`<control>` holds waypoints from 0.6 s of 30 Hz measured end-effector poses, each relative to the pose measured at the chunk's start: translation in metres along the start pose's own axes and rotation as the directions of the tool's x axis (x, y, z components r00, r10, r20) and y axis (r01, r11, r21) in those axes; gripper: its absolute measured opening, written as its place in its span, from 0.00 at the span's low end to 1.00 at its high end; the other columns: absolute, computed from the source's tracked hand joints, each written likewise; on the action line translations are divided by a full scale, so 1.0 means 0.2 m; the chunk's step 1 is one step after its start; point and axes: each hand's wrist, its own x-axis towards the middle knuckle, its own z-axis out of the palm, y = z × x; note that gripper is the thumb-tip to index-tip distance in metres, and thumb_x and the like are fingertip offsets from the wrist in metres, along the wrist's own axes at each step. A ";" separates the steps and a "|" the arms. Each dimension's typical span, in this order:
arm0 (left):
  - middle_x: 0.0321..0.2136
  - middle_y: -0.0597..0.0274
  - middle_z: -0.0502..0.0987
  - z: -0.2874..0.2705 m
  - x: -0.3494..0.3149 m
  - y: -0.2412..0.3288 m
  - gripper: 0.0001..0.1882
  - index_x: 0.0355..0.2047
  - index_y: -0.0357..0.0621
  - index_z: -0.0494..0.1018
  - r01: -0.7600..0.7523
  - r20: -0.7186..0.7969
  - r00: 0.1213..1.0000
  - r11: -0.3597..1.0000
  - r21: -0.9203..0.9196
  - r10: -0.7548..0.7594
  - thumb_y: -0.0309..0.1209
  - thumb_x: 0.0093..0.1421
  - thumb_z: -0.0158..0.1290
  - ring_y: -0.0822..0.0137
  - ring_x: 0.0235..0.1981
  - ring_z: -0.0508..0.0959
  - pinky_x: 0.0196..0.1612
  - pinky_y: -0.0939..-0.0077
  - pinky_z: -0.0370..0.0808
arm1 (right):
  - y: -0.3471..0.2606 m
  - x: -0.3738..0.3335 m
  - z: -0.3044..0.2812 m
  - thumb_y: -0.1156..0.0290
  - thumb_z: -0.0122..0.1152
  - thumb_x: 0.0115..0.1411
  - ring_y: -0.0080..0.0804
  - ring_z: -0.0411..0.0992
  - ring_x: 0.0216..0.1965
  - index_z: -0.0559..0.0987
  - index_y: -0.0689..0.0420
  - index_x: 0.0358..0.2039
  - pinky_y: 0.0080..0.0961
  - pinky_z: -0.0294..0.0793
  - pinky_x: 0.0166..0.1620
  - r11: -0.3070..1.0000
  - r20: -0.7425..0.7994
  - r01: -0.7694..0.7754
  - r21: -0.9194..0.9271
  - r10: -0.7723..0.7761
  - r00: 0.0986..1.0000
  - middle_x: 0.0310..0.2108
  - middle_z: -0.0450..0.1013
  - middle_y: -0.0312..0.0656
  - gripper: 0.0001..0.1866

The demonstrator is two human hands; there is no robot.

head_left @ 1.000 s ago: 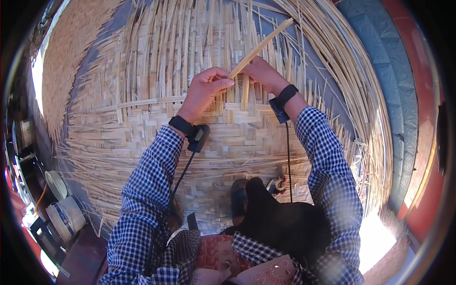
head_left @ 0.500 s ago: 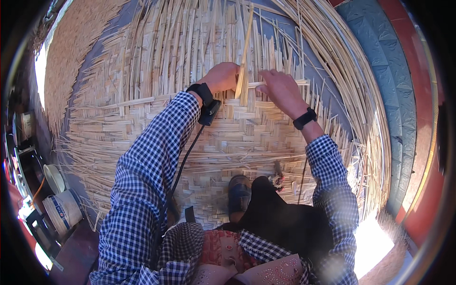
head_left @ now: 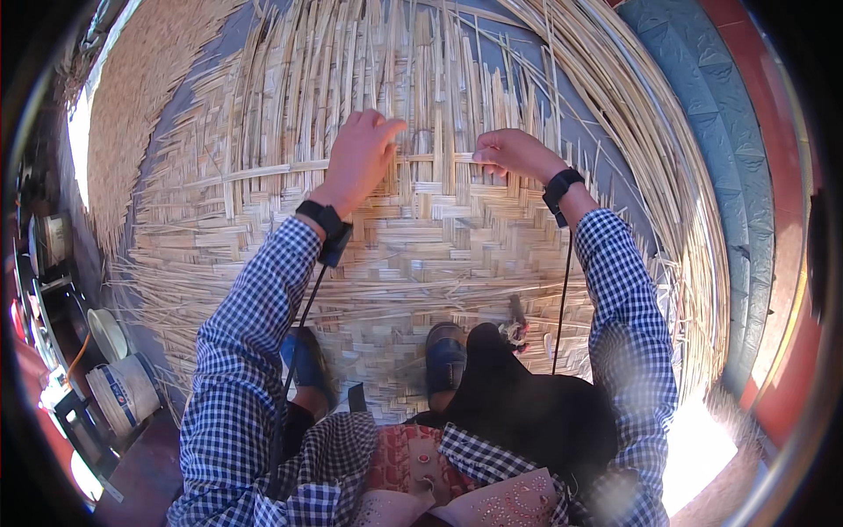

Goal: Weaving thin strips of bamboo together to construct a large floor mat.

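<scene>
A half-woven mat (head_left: 413, 237) of flat, straw-coloured reed strips lies on the ground before me, its long unwoven strips (head_left: 307, 97) running away to the far side. One crosswise reed strip (head_left: 263, 171) passes over and under them near the woven edge. Above that strip, my left hand (head_left: 358, 158) has its thumb and fingers apart and holds nothing that I can see. My right hand (head_left: 522, 154) is curled, with thumb and fingertips closed at the right end of the crosswise strip.
My shoes (head_left: 445, 356) are on the woven part. Long loose reeds (head_left: 667, 167) curve along the right, beside a grey-blue sheet (head_left: 724, 176). At the left are a white bucket (head_left: 123, 391) and another mat (head_left: 132, 114). A small hammer-like tool (head_left: 516, 321) lies near my right foot.
My left hand has moved left and let go of the raised lengthwise strips, which now lie flat over the crosswise strip. My right hand remains near that strip's right end, its fingers now curled.
</scene>
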 end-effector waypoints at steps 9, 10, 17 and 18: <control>0.44 0.56 0.66 0.09 -0.24 0.00 0.32 0.61 0.55 0.68 -0.113 0.151 0.987 0.927 0.359 0.061 0.45 0.57 0.59 0.53 0.51 0.65 0.55 0.54 0.63 | -0.06 0.06 0.09 0.62 0.57 0.64 0.35 0.76 0.28 0.78 0.55 0.32 0.33 0.75 0.35 0.776 -0.206 0.376 -0.507 -0.532 0.821 0.27 0.77 0.41 0.10; 0.44 0.56 0.65 0.09 -0.25 0.02 0.33 0.61 0.55 0.68 -0.104 0.130 0.990 0.919 0.379 0.058 0.47 0.56 0.59 0.53 0.50 0.65 0.54 0.54 0.63 | -0.08 0.05 0.09 0.62 0.57 0.64 0.35 0.76 0.28 0.78 0.55 0.32 0.33 0.75 0.35 0.774 -0.202 0.380 -0.506 -0.535 0.820 0.27 0.77 0.41 0.10; 0.42 0.55 0.66 0.11 -0.36 0.15 0.36 0.62 0.55 0.66 -0.075 0.257 0.966 0.933 0.352 -0.019 0.50 0.55 0.60 0.53 0.46 0.66 0.51 0.54 0.65 | -0.03 -0.08 0.25 0.56 0.58 0.61 0.43 0.76 0.36 0.77 0.54 0.31 0.41 0.73 0.37 0.719 -0.122 0.062 -0.692 -0.201 0.972 0.29 0.77 0.42 0.14; 0.42 0.55 0.66 0.06 -0.36 0.11 0.36 0.62 0.55 0.66 -0.085 0.260 0.966 0.931 0.354 -0.011 0.50 0.55 0.60 0.53 0.46 0.66 0.51 0.54 0.65 | -0.08 -0.14 0.24 0.55 0.59 0.60 0.44 0.76 0.36 0.77 0.54 0.31 0.42 0.74 0.38 0.784 -0.173 0.061 -0.618 -0.212 0.962 0.29 0.77 0.42 0.14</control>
